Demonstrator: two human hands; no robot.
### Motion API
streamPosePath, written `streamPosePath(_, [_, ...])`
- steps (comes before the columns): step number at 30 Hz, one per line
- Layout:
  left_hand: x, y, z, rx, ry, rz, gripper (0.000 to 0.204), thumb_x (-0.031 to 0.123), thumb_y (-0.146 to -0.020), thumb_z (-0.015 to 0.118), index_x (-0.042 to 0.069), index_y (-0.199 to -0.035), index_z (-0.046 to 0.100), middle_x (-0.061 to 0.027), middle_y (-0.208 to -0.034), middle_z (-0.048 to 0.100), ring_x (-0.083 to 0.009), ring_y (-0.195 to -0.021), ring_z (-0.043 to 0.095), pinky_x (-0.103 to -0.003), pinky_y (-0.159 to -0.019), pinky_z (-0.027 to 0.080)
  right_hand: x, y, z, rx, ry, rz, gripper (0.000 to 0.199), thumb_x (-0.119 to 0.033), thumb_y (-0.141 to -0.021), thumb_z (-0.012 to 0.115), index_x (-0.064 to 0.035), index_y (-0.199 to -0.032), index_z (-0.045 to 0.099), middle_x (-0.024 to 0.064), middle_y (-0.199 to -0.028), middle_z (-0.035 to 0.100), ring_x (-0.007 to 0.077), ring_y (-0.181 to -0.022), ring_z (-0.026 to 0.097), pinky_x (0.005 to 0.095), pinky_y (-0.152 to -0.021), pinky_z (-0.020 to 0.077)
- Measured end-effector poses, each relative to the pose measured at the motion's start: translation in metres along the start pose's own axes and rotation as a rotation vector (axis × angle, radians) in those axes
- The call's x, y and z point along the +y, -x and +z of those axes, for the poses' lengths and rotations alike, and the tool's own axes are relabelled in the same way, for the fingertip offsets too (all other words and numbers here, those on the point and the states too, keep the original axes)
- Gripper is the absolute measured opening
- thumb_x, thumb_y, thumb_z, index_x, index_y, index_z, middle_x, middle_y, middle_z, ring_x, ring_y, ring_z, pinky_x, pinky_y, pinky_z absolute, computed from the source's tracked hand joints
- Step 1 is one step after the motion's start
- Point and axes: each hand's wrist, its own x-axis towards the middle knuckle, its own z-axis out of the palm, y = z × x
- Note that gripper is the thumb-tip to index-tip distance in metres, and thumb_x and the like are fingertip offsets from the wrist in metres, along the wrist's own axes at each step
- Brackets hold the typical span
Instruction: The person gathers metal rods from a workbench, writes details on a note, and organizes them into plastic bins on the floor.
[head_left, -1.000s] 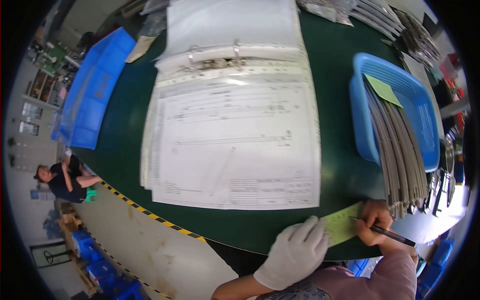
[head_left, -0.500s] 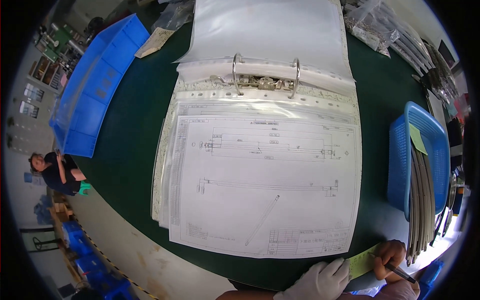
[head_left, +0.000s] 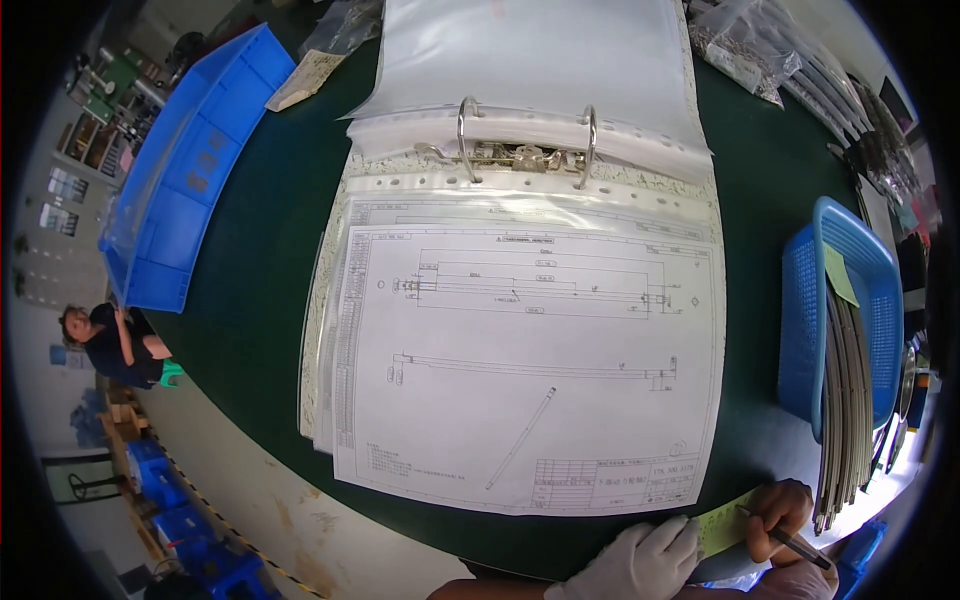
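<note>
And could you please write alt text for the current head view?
A bare right hand holds a black pen to a green slip that the white-gloved left hand touches. Beyond them lies an open ring binder with a technical drawing; on the right, slim gray rods jut from a blue basket.

the drawing sheet [head_left: 450,425] carries small dimension figures [head_left: 545,278] around its drawn shapes, a ruled title block [head_left: 620,483] with larger characters at the lower right, a few note lines [head_left: 400,463] at the lower left and a short dark line of print near the top, mostly too small to read; dark characters mark the blue bin [head_left: 195,180], handwriting the yellow-green slip [head_left: 722,520], both illegible
</note>
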Motion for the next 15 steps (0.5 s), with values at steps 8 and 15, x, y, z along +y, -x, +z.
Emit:
streamPosePath(8, [0.0024,-0.0003,0.0023,0.002,-0.035,-0.003,0.013,0.02,-0.066,0.052,0.01,-0.068,0.059,-0.0067,-0.087,0.056,-0.0198,-0.085,0.051,-0.031,-0.058,0.041,0.0042,-0.0011,-0.001,-0.036,-0.054,-0.001,0.023,-0.009,-0.064,0.064,-0.0116,-0.065,0.041,0.0029,-0.053,0.046,0.0135,-0.039,0.041,0.0242,-0.037,0.0311])
streamPosePath(15, [0.0023,0.0007,0.0007,-0.005,-0.021,0.0,0.013,0.02,-0.065,0.052,0.009,-0.067,0.058,-0.0071,-0.087,0.056,-0.0202,-0.084,0.051,-0.031,-0.058,0.041,0.0001,-0.0028,0.0018,-0.019,-0.08,0.004,0.023,-0.009,-0.064,0.064,-0.0115,-0.065,0.041,0.003,-0.052,0.046,0.0141,-0.039,0.042,0.0246,-0.037,0.0316])
